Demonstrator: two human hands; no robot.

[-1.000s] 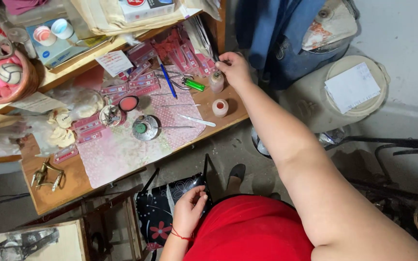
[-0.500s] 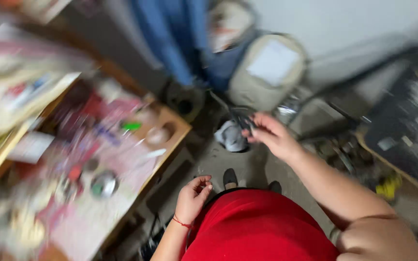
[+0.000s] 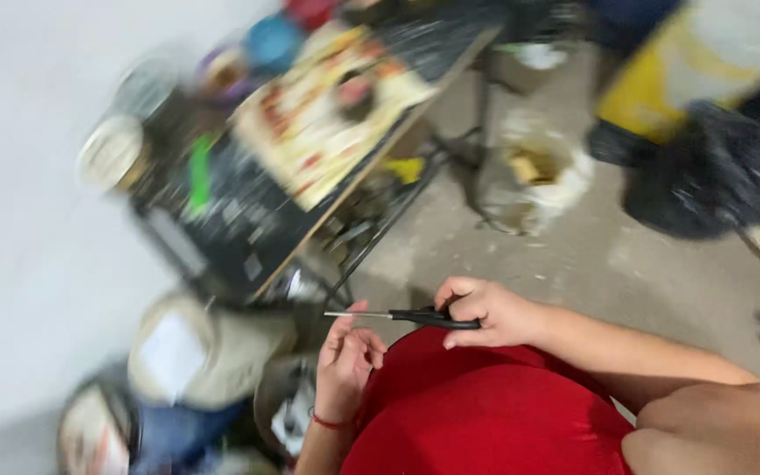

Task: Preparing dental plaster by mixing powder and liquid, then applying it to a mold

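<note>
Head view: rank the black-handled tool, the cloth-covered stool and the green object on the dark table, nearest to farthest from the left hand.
From the left hand:
1. Black-handled tool, its metal tip just above the fingers, held by the right hand.
2. Cloth-covered stool, beside it to picture left.
3. Green object, up on the dark table.

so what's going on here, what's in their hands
A person in red holds small black-handled scissors in the right hand, blades pointing toward the left hand. The left hand's fingertips are at the blade tip. Both hands are over the lap, above a concrete floor. A cluttered table stands nearby, blurred.
</note>
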